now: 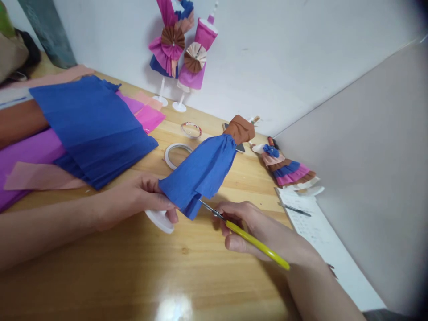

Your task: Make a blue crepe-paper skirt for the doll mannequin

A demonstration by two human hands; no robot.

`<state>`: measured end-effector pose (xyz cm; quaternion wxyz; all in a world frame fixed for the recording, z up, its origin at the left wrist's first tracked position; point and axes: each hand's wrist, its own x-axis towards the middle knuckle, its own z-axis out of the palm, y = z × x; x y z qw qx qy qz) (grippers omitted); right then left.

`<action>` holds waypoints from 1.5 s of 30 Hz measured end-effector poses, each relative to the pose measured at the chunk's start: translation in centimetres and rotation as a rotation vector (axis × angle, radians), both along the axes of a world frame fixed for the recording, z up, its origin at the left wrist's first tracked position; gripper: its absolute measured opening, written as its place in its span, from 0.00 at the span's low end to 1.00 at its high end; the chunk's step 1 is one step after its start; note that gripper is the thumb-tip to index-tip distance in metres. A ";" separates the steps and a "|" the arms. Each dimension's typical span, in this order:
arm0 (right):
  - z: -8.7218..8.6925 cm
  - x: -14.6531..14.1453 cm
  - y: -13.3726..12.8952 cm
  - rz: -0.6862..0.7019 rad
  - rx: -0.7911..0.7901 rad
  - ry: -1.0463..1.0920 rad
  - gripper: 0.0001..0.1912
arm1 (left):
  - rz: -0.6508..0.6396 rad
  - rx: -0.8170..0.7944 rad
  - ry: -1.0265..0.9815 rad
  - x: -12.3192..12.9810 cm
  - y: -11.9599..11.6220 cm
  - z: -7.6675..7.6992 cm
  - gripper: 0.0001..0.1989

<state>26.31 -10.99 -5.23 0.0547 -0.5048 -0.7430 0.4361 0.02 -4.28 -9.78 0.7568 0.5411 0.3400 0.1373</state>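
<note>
A small dress form (239, 129) wears a brown crepe paper top and a blue crepe paper skirt (203, 165). It is tilted, its top pointing away to the right. My left hand (147, 196) is closed round its lower end, fingers at the skirt's hem, with the round white base (160, 220) just below. My right hand (250, 227) grips yellow-handled scissors (257, 244). Their thin metal tip meets the lower edge of the skirt, where a piece of blue paper hangs down. How far the blades are apart cannot be made out.
Blue crepe paper (93, 129) lies over brown, purple and pink sheets at left. Behind are two tape rolls (166, 156) (191, 130) and two decorated dress forms (169, 49) (194, 67). At right lie another dressed form (289, 171), written paper (321, 240) and a pen (297, 210).
</note>
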 end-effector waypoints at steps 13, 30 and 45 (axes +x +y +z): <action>-1.1 0.5 -0.2 -0.052 -0.136 0.142 0.26 | 0.053 0.008 0.043 0.1 -0.4 0.6 0.08; -1.1 0.4 -0.1 -0.107 -0.102 0.052 0.26 | 0.051 -0.056 0.027 0.0 -0.5 0.8 0.06; 0.5 0.5 0.1 0.047 0.018 -0.080 0.31 | 0.025 -0.060 -0.083 -0.3 0.0 0.5 0.06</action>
